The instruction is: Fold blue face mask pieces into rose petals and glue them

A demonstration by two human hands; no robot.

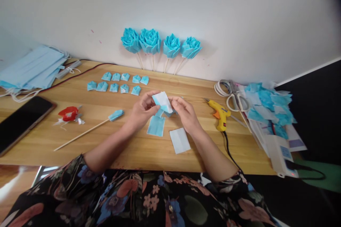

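My left hand (143,110) pinches the left side of a small blue-and-white fabric square (162,101), partly folded, held above the table. At its right edge, my right hand (183,111) has thumb and fingertips closed on the same piece. Below them lie a blue square (156,126) and a white square (180,140). Left of my left hand rests a wooden stick (82,135) tipped with a rolled blue bud (116,115). Folded blue petals (114,87) sit in two rows behind. Several blue fabric flowers (150,41) on sticks lean against the wall.
A yellow glue gun (220,113) lies to the right, near scissors (238,102) and tape rolls (223,88). Blue scraps (269,104) and a white power box (280,155) are at far right. Leftward are a phone (23,122), red tape (69,113) and face masks (34,67).
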